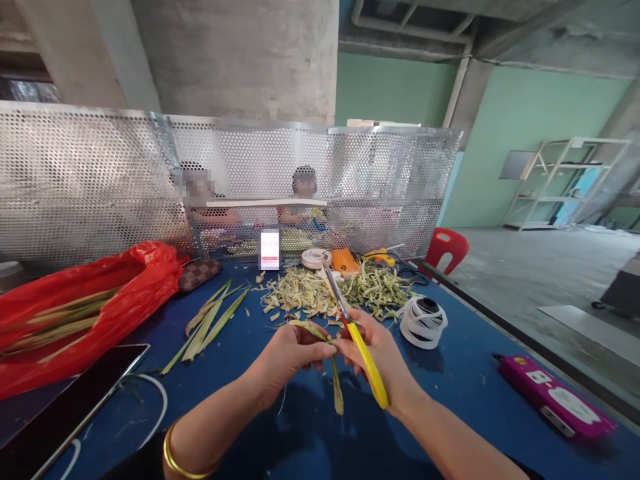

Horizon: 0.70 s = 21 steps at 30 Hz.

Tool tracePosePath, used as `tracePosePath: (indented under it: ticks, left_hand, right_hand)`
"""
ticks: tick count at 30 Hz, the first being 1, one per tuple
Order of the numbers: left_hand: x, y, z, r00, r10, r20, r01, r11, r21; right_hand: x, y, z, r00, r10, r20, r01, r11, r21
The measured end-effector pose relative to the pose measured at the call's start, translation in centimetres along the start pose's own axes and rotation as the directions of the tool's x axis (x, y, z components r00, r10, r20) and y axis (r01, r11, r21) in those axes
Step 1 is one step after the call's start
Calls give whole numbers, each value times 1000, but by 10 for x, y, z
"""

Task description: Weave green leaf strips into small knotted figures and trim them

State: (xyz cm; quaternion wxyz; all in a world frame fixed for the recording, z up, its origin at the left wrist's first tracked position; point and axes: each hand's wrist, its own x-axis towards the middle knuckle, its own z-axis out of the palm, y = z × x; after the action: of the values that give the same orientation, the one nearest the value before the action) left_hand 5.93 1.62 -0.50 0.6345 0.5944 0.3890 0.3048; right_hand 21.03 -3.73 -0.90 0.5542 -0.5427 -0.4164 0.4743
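My left hand (293,350) pinches a narrow green-yellow leaf strip (337,387), whose lower end hangs down over the table. Close against it, my right hand (373,347) has its fingertips at the same strip. A pair of scissors (367,363) with yellow and red handles rests in my right hand, its blades pointing up and away. Just beyond both hands lies a heap of leaf trimmings (310,293), pale on the left and greener on the right. More long leaf strips (207,327) lie on the table to the left.
A red plastic bag (145,267) holding leaves and a tablet (75,413) are at left. A lit phone (270,250) stands behind. White ribbon roll (423,323) and purple box (555,397) sit at right. Behind a perforated metal screen (260,157) are two people.
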Motion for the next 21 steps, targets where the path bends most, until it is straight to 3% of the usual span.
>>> tracePosePath:
  ticks: [7,13,19,21]
  left_hand:
    - [2,-5,1,999,1,37,0,999,-36]
    - [3,-9,9,993,67,-100,-70,997,-30]
    - [-2,1,4,999,44,-6,-44,998,-41]
    - [-2,3,1,997,64,-31,-65,996,-56]
  right_hand:
    - [3,5,-1,999,-15,-37,13,997,-79]
    - [7,12,0,997,-37,-72,29,994,-106]
    - [6,9,-8,996,-81,-30,82,996,18]
    - [5,5,-10,990,-125,-71,126,992,12]
